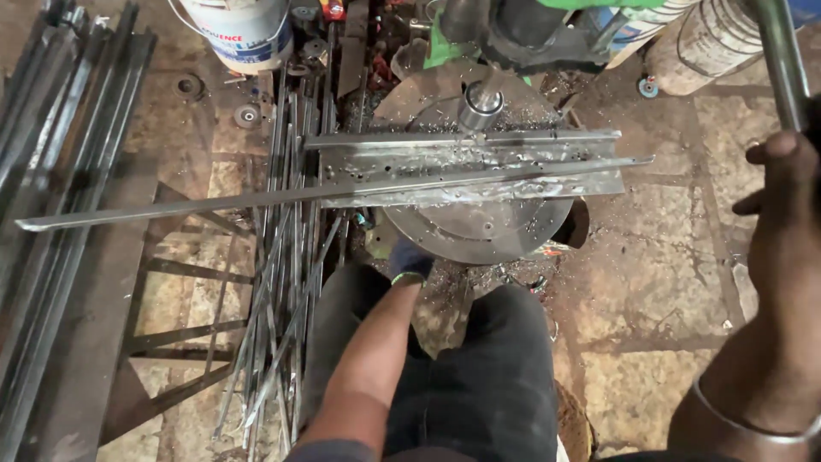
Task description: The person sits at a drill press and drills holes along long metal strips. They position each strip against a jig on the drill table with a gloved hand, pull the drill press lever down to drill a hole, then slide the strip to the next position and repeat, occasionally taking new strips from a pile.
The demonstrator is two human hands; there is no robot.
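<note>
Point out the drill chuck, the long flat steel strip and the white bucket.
drill chuck (481,106), head view, on its shiny lower collar.
long flat steel strip (171,206), head view, on its left half.
white bucket (244,34), head view, on its side wall.

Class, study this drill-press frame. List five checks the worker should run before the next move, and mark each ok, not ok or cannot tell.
1. Right hand grips the feed lever: ok.
2. Left hand, gloved, sits at the near edge of the round table, away from the spindle: ok.
3. Steel strips lie flat beneath the spindle: ok.
4. Strips clamped down: cannot tell.
5. Work surface free of metal chips: not ok.
</note>
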